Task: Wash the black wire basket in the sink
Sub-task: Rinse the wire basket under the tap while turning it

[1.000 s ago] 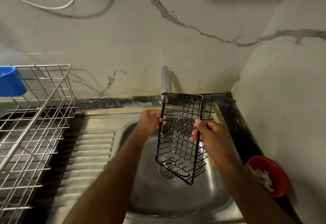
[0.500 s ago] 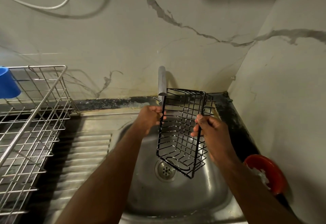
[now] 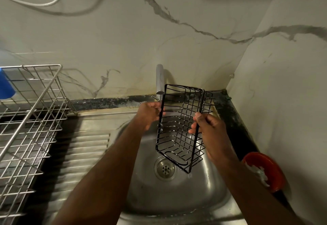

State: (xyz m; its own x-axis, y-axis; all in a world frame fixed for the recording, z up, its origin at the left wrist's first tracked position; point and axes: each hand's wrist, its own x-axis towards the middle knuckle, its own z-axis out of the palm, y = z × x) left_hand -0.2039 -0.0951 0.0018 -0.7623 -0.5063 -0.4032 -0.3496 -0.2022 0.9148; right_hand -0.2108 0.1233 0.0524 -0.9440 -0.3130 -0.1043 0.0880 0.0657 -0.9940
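The black wire basket (image 3: 180,129) is held tilted over the steel sink (image 3: 177,198), its long axis running from the tap (image 3: 159,81) down toward the drain (image 3: 165,168). Its long rims are gripped by curled fingers, the left hand (image 3: 150,114) on one side and the right hand (image 3: 207,129) on the other. The thin glossy wires are flecked with white.

Nothing to read here, honestly. No labels, brand names, numbers or signs show on anything in view, as far as I can make out.
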